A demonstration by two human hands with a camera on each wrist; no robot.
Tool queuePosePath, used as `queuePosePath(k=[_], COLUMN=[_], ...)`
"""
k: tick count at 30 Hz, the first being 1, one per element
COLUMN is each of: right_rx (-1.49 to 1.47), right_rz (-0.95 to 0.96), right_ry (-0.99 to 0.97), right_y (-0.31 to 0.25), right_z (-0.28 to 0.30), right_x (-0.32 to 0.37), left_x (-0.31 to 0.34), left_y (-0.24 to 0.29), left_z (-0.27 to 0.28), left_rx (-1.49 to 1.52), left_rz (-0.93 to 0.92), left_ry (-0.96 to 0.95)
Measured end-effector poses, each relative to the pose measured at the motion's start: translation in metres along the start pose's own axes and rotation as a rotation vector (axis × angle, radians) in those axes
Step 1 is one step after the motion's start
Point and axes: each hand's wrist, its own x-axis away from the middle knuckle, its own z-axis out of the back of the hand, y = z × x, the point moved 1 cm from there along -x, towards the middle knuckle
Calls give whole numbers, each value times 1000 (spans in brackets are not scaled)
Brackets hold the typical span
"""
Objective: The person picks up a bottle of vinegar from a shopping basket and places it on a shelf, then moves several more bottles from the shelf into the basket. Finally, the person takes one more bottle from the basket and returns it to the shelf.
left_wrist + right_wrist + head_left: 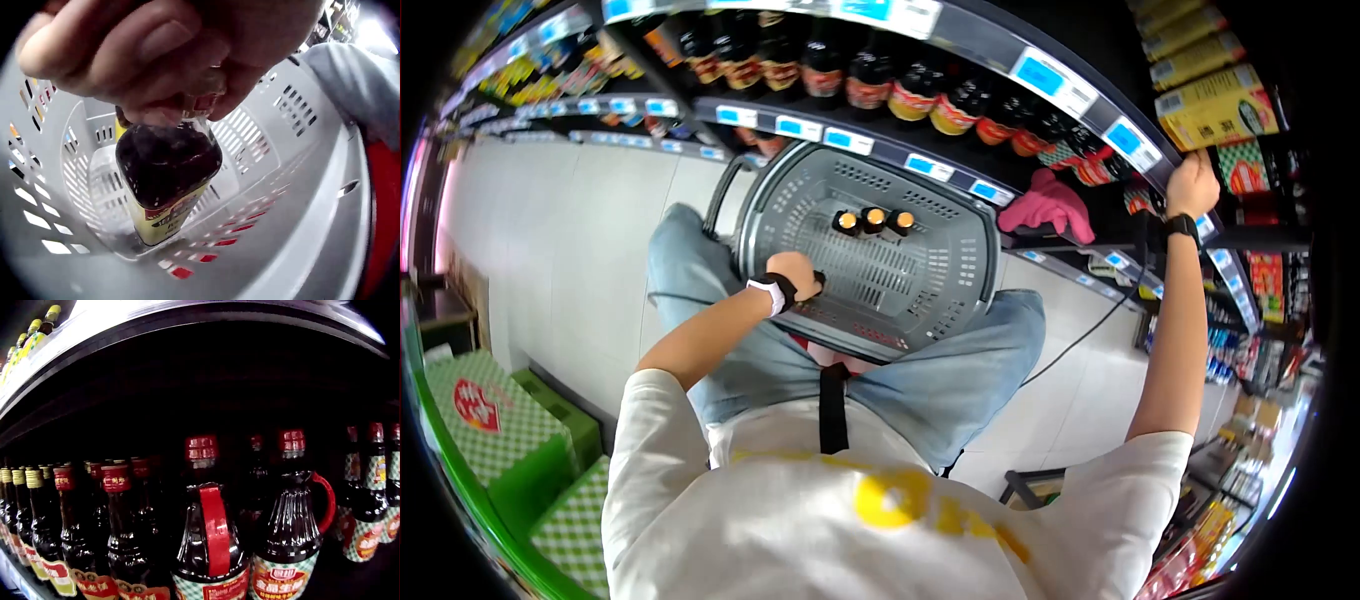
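My left hand [794,272] holds a bottle by its neck inside the near left part of the grey shopping basket [960,235]. In the left wrist view the fingers pinch the top of this bottle [167,165], which is square, filled with dark liquid and carries a yellow label. Three more dark bottles [872,219] with orange-tan caps stand together towards the back of the basket. Off to the right, my right hand [1193,186] grips the shelf edge [1155,160], just below a yellow box [1215,106]. Its fingers are partly hidden.
Dark sauce bottles [870,78] line the shelf behind the basket. Red-handled bottles [289,519] stand in the right wrist view. A pink cloth [1048,206] hangs at the lower shelf. Green checkered cartons [495,410] are at the left; a black cable [1090,330] trails at the right.
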Motion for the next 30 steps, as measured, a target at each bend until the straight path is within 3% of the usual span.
queuePosePath(k=[8, 10, 13, 14, 16, 18, 21, 22, 23, 24, 25, 26, 27, 29, 30], right_rx=[91, 178, -107, -106, -1, -492, -991, -1009, -1049, -821, -746, -656, -549, -533, -640], right_rz=[102, -17, 74, 81, 75, -215, -282, -449, -467, -185, 170, 264, 490, 584, 602], right_ry=[-196, -280, 35, 35, 242, -75, -765, -998, -1217, -1356, -1260, -1391, -1481, -1489, -1331], right_y=[3, -12, -20, -22, -40, -58, -113, -134, -150, -159, -178, -188, -197, -222, -230], right_z=[3, 17, 28, 31, 43, 44, 78, 88, 100, 103, 119, 130, 136, 157, 159], right_x=[-11, -11, 7, 18, 48, 87, 152, 176, 198, 223, 248, 268, 285, 296, 302], left_x=[92, 112, 133, 138, 139, 141, 145, 145, 146, 148, 149, 150, 151, 159, 162], left_y=[48, 58, 62, 63, 61, 63, 66, 66, 67, 67, 67, 67, 65, 62, 59], left_z=[43, 45, 44, 42, 32, 31, 33, 35, 36, 38, 38, 39, 39, 49, 53], left_rx=[208, 291, 413, 466, 526, 537, 535, 534, 526, 534, 542, 537, 560, 654, 665], left_rz=[-152, -128, -55, -27, -43, -32, -42, -38, -47, -31, -14, -19, -15, -33, -15], left_ry=[345, 394, 414, 418, 438, 431, 457, 465, 464, 466, 468, 469, 467, 447, 459])
